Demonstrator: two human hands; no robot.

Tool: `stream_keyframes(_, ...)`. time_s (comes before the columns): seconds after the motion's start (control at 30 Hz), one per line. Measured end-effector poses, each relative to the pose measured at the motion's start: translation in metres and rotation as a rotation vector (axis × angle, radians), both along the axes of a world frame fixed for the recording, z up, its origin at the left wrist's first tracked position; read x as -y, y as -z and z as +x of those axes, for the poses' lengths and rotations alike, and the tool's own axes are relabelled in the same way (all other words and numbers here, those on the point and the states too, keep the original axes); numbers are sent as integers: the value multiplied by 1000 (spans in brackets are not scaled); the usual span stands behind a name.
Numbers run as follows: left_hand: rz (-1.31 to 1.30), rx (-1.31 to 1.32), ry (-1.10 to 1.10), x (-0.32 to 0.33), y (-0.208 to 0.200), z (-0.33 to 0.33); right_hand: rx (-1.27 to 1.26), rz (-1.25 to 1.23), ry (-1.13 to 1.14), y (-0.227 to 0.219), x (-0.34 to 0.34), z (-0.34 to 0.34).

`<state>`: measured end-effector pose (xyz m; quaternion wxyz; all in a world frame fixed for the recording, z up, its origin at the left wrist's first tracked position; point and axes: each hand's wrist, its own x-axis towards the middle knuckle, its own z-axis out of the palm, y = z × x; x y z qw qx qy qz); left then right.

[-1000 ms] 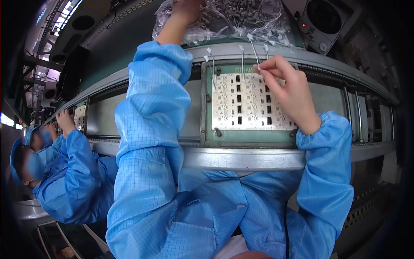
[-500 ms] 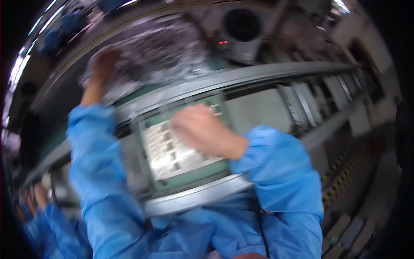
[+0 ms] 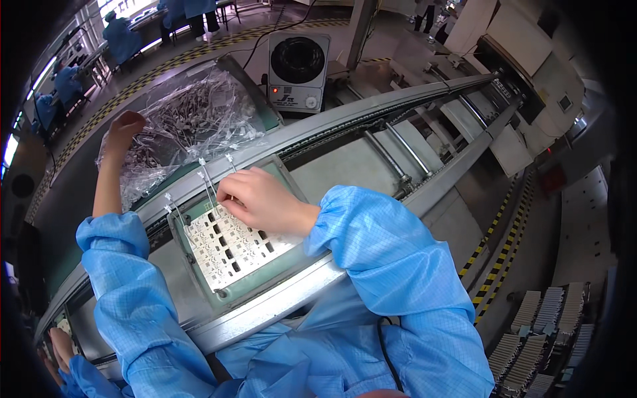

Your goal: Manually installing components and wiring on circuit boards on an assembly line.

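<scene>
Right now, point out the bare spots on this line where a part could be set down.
Bare: the grey conveyor bed right of the green fixture, between the rails. Crowded: the white board panel under the right hand, and the bag of parts where the left hand rests.

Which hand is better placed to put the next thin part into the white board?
Probably the right hand. It rests on the white board and pinches thin white parts over it. The left hand is far off, on the clear plastic bag.
</scene>
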<state>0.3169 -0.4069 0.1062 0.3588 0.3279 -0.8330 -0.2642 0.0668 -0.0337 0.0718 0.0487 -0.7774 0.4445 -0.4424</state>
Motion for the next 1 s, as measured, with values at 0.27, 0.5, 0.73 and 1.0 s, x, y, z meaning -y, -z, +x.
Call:
stream_keyframes(0.27, -289, 254, -391, -54, -23, -35, -14, -6, 40, -2, -4, -9)
stream_keyframes(0.5, -12, -100, -439, -55, -20, 6, -53, 1, 26, 3, -7, 3)
stream_keyframes(0.73, -71, -65, -69, -237, -41, 13, -158, 33, 9, 9, -3, -12)
stream_keyframes(1.0, -213, -152, -157, -326, -18, 23, -194, 236, -2, -1, -4, -6)
